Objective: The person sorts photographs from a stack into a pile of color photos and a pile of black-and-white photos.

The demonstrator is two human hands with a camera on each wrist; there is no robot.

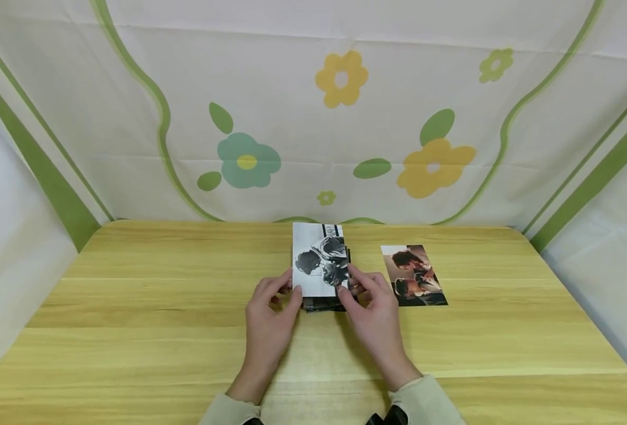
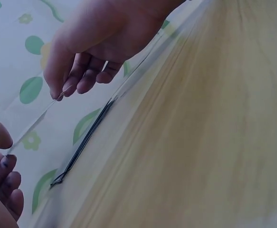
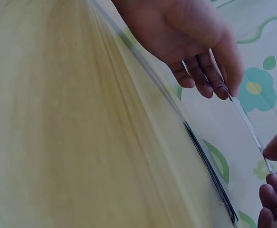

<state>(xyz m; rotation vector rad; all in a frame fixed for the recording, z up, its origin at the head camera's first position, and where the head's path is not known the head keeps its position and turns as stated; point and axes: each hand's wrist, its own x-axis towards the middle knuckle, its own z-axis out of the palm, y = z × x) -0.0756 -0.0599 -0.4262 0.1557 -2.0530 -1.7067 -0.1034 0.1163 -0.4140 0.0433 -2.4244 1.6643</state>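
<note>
A black-and-white photo card (image 1: 313,254) is pinched at its lower left edge by my left hand (image 1: 272,316), between thumb and fingers. My right hand (image 1: 376,314) pinches the same card at its lower right. A stack of dark cards (image 1: 321,304) lies on the table beneath, mostly hidden by the held card in the head view. Both wrist views show the card edge-on, raised apart from the stack (image 2: 87,142). To the right of my right hand lies a colour photo card (image 1: 415,277), picture up.
The wooden table (image 1: 148,330) extends around the cards on every side. Behind it hangs a white cloth (image 1: 292,77) with printed flowers and green lines, and white cloth walls with green stripes stand at the left and right.
</note>
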